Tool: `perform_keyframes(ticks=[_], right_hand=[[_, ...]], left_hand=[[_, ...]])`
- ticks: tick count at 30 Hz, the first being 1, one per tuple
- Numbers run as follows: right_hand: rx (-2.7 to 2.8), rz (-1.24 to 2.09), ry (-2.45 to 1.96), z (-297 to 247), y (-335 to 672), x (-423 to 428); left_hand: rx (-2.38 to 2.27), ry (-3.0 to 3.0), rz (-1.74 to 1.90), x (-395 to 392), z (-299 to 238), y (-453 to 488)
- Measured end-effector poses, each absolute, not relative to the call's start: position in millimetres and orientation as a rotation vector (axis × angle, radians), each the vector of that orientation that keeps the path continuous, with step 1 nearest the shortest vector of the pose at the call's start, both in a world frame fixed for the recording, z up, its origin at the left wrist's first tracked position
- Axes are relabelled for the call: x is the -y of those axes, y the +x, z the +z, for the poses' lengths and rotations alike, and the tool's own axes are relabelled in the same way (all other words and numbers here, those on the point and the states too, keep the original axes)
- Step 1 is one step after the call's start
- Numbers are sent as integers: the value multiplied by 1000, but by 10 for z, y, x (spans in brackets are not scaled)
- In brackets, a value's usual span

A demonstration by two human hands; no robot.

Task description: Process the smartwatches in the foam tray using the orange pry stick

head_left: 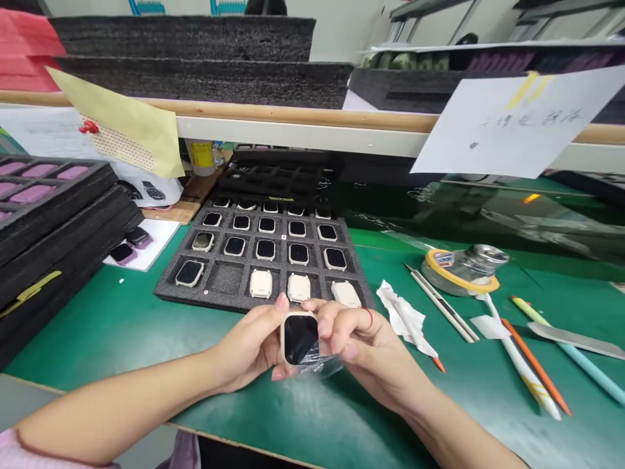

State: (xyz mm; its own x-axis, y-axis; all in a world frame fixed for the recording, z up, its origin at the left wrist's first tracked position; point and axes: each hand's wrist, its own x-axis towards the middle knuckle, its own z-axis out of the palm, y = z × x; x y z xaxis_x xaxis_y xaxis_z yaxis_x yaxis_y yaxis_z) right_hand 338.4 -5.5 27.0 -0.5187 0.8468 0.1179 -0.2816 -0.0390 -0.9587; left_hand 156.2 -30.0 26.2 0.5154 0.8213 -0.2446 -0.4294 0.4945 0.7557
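Observation:
My left hand (261,342) grips a smartwatch case (299,335) by its left side, thumb near the top corner. The case is cream with a dark screen facing me and has no strap. On its right, my right hand (364,339) pinches a clear plastic film (322,363), which lies over the lower right of the screen and hangs below it. Just beyond my hands is a black foam tray (183,296) holding several similar watch cases in its pockets. Most lie screen up; a few in the front row show pale backs. One front pocket (227,279) is bare.
Stacked foam trays (63,260) rise at the left. To the right are a glass bottle with a tape roll (461,270), crumpled tissue (403,312), tweezers (442,303), a toothbrush (525,365), pens and a blade (576,339). A shelf edge (303,124) crosses above.

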Motion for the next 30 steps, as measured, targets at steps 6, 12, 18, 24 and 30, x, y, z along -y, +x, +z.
perform_keyframes(ticks=[6,12,18,24,30], right_hand=[[1182,1786,-620,277,3404,97],[1083,1589,-755,297,3477,6],[1260,1278,-976,256,3489,-75],[1325,1186,-980,324,3490,-69],[1622,1061,-1070,316,3449,-56]], left_hand=[[-592,711,834,286,307,1559],[-619,700,811,251,248,1541],[-643,663,800,235,235,1539],[-656,657,798,239,259,1551],[-635,807,746,279,302,1537]])
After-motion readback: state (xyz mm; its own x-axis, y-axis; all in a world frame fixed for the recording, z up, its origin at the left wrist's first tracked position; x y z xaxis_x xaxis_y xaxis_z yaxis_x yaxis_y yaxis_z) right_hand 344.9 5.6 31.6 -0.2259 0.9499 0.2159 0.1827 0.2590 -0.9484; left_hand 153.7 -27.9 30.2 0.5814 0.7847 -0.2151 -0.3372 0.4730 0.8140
